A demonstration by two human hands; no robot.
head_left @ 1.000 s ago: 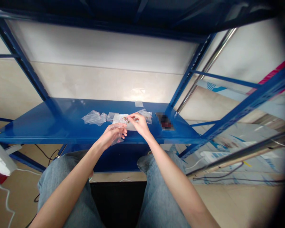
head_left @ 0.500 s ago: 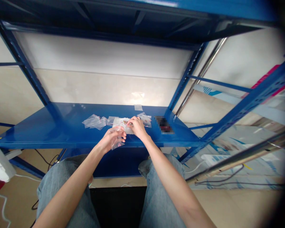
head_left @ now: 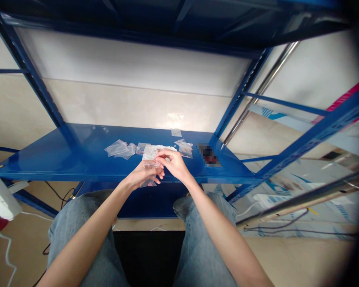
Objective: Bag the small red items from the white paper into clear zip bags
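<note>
My left hand [head_left: 145,173] is closed on a clear plastic bag [head_left: 148,183], held over the front edge of the blue shelf. Pinched fingers of my right hand [head_left: 171,162] meet the mouth of that bag; whatever is between them is too small to make out. Behind both hands lies a white sheet [head_left: 148,150] with tiny brownish bits on it, partly covered by my right hand. To its left, several flat clear bags [head_left: 119,148] overlap. Another small group of clear bags [head_left: 185,148] lies to its right.
A dark, pixelated flat object [head_left: 208,155] rests on the right of the blue shelf [head_left: 68,155]. One pale packet [head_left: 176,132] is near the back edge. Blue uprights stand at both sides, and an upper shelf [head_left: 131,38] hangs overhead. A white power strip [head_left: 2,199] is at far left.
My right hand has moved from over the white sheet toward my left hand, and its fingers now meet the bag's mouth. The left hand still holds the bag. The view has shifted slightly.
</note>
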